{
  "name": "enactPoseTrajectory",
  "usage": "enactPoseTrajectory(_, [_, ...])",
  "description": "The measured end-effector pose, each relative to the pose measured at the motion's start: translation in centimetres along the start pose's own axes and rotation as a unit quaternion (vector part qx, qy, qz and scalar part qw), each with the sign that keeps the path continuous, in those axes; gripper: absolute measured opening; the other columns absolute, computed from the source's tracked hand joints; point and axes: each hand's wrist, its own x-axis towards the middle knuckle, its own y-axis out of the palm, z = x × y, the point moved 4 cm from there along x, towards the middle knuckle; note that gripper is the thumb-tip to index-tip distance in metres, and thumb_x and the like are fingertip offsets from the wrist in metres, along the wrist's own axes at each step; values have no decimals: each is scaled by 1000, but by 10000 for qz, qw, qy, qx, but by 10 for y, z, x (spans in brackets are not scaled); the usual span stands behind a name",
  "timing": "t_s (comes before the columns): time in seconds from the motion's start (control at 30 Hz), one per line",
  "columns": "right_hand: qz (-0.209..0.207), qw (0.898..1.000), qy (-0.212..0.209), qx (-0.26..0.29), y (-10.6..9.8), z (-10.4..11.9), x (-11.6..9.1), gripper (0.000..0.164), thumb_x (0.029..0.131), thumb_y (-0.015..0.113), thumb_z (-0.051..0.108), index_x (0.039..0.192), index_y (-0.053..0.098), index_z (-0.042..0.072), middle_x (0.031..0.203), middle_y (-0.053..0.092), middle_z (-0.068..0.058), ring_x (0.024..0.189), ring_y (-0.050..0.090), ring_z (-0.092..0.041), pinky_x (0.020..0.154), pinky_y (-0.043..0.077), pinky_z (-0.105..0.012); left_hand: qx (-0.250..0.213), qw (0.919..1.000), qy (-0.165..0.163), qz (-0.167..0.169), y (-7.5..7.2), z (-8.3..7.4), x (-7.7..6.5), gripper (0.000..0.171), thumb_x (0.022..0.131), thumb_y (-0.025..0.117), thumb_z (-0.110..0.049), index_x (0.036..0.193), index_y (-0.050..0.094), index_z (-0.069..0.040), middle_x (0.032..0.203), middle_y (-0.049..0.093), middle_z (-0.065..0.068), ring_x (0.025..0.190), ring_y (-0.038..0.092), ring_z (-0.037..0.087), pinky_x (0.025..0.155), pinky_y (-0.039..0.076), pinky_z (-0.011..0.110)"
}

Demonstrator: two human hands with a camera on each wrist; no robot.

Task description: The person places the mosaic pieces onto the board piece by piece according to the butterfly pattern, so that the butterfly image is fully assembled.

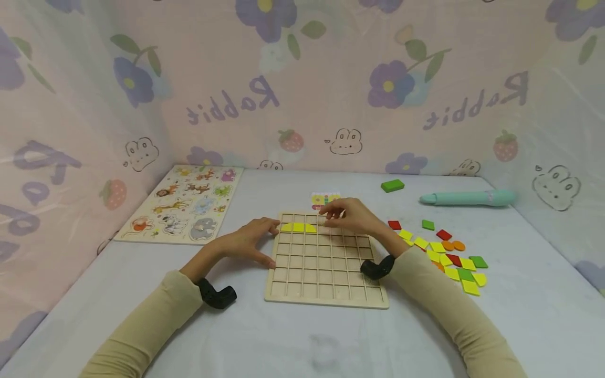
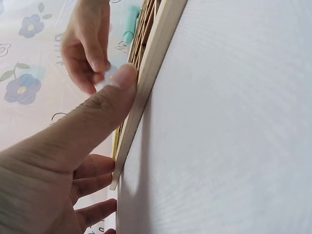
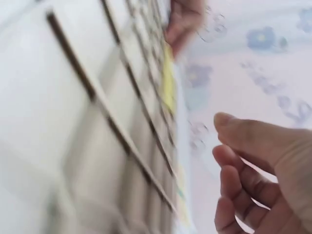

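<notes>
A wooden grid board [image 1: 309, 275] lies on the table, its far row holding several yellow pieces [image 1: 299, 227] that form a flat-based shape with curved ends. My left hand [image 1: 246, 241] rests at the board's left side, thumb and fingers spread and fairly straight. Its thumb [image 2: 109, 95] touches the wooden edge in the left wrist view. Over the far part of the grid hovers my right hand [image 1: 353, 216], fingers loosely bent. Nothing shows between its thumb and fingertips in the right wrist view. A small pattern card [image 1: 321, 199] lies just beyond the board, partly covered by that hand.
Loose red, yellow, green and orange pieces [image 1: 444, 258] are scattered to the board's right. A green block [image 1: 392, 185] and a mint-green pen-shaped object [image 1: 468, 198] lie farther back. At the left is an animal puzzle board [image 1: 186, 205]. Patterned cloth walls surround the table.
</notes>
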Motion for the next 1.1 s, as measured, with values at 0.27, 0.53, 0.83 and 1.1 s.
enactPoseTrajectory(0.27, [-467,9949,601,-661,-76,-43,-72,24,86,68,21,104,68,6,93,65,-1,77,55,-14,69,50,-24,83,10000,19,-6,1,0,0,80,69,80,-43,128,43,-3,146,33,16,135,26,35,111,22,51])
enactPoseTrajectory(0.53, [-397,9782,1684,-1145,-123,-92,-162,27,86,68,26,106,67,8,91,63,-1,78,53,-12,68,48,-20,70,10000,-13,33,3,2,-1,76,69,79,-44,125,45,-5,147,32,15,135,26,35,110,22,51])
enactPoseTrajectory(0.83, [155,9715,2159,-969,-135,-126,-210,40,83,70,23,116,60,2,99,61,-5,79,50,-7,65,45,-20,46,10000,-20,0,2,0,0,76,69,80,-44,124,45,-5,147,32,14,136,26,34,111,22,51])
enactPoseTrajectory(1.1, [183,9659,2410,-929,-132,-134,-211,42,83,70,25,114,61,-1,95,61,-5,80,50,-9,67,47,-18,59,10000,-17,-16,1,-1,-1,76,69,79,-45,124,45,-5,147,32,14,136,25,33,111,22,50])
